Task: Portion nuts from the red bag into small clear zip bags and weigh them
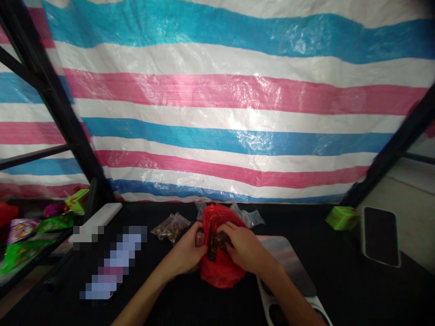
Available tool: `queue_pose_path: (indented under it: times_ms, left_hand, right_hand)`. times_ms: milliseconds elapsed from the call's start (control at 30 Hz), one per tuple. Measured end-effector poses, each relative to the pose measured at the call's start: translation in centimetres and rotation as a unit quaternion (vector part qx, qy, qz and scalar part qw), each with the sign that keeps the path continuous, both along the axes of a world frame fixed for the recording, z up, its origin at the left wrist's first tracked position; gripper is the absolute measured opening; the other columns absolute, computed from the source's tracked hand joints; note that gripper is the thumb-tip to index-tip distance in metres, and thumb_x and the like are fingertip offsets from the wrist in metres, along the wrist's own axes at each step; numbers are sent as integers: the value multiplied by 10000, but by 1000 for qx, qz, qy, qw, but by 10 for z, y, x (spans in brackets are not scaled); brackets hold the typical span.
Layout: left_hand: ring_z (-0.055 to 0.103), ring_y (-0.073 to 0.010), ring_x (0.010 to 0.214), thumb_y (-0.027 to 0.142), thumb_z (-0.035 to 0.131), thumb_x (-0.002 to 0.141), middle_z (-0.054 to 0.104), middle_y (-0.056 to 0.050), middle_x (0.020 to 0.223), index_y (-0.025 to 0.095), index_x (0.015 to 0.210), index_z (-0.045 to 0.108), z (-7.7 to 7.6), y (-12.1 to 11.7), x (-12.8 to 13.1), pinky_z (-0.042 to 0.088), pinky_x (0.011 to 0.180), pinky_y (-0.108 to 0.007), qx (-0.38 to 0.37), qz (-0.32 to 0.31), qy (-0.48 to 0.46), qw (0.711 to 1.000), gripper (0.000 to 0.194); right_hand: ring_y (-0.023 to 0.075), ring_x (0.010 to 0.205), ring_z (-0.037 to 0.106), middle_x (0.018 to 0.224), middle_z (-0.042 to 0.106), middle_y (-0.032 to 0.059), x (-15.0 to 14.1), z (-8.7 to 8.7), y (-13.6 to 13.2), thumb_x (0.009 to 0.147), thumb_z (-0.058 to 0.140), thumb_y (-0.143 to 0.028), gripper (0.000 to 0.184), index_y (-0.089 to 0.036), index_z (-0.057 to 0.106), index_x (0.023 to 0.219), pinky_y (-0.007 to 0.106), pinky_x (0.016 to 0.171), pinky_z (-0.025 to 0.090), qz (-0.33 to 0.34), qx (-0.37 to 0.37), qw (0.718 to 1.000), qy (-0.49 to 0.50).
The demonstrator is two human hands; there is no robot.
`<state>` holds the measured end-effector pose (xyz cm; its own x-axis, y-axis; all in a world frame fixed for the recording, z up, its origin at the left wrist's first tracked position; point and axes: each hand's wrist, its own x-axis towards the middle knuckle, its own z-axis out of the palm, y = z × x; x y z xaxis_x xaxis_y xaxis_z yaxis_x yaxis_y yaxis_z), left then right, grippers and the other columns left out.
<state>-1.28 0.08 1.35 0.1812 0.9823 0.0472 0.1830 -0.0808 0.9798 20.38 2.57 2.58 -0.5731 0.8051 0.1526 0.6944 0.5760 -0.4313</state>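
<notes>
Left hand and right hand grip one red plastic bag

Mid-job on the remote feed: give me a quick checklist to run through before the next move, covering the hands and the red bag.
1. Left hand on the red plastic bag: ok, touching its side.
2. Right hand at the bag's top: ok, fingers over the opening.
3. Dark contents at the opening: cannot tell what they are; the hands partly hide them.
4. Small clear packets of brown pieces: ok, lying left of the bag.
5. Crumpled clear plastic bags: ok, just behind the red bag.
6. Flat pale board: cannot tell whether the right forearm touches it.
</notes>
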Motion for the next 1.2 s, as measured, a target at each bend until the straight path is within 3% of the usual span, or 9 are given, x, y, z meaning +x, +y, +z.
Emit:
queue_pose_path:
  times_ms: [167,367,433,500,600,767,867,1033,1200]
  left_hand:
    - [704,-182,741,187,692,708,730,-23,874,192,1113,589,-5,13,3,558,695,-281,-56,53,-111,991,418]
    - [728,-203,847,301,746,782,753,-56,960,189,1115,579,-12,18,3,573,788,-311,-31,36,-113,992,389]
    - [728,-213,859,368,713,832,748,-63,992,195,1142,567,-14,19,1,572,801,-332,-10,42,-85,995,384]
    - [720,-229,916,408,652,894,731,-70,1046,205,1215,548,-16,21,-2,558,860,-367,38,88,-16,995,394]
    - [662,-253,1084,389,587,953,669,-87,1173,229,1370,487,-13,20,-8,490,1008,-422,140,168,119,968,458]
    - [533,-270,1221,327,524,1002,574,-117,1302,241,1519,359,-4,10,-7,409,1108,-460,239,116,213,940,550]
    - [498,-271,1222,277,481,1021,570,-112,1338,255,1492,409,-6,7,-3,408,1100,-458,259,73,220,938,477]
    - [515,-266,1167,195,536,974,601,-97,1221,242,1338,544,-15,11,-2,443,1042,-441,240,68,200,948,367]
    - [537,-274,1135,142,619,894,600,-93,1179,231,1262,604,-16,11,0,436,1021,-446,218,68,221,948,379]
  right_hand:
    - [211,1092,669,1200,712,23,3,3,1,802,541,-61,454,-274,663,1183,290,968,440,10,-32,999,38]
    - [215,1064,690,1165,745,15,1,-4,2,801,608,-113,414,-278,675,1174,301,938,472,-18,-47,997,64]
    - [215,1059,697,1155,754,10,0,-7,3,815,624,-134,389,-281,676,1171,308,937,478,-30,-57,995,77]
    - [222,1076,696,1151,756,11,0,-9,5,821,638,-144,369,-277,677,1163,323,960,476,-36,-65,993,96]
    - [237,1082,687,1150,752,30,-2,-8,7,820,646,-138,352,-255,673,1150,350,972,480,-39,-80,986,140]
    - [167,772,664,1068,740,32,-5,1,10,890,587,-166,333,-234,625,1214,296,712,515,6,-148,948,281]
    - [156,752,634,1060,720,39,-8,6,8,939,608,-281,349,-236,599,1284,280,666,500,42,-169,925,338]
    - [136,710,574,999,663,16,-14,9,-1,940,615,-246,345,-252,618,1285,275,647,482,18,-97,946,308]
    - [181,966,620,1198,606,51,-21,11,-10,900,580,-116,416,-276,635,1280,345,887,531,32,30,971,235]
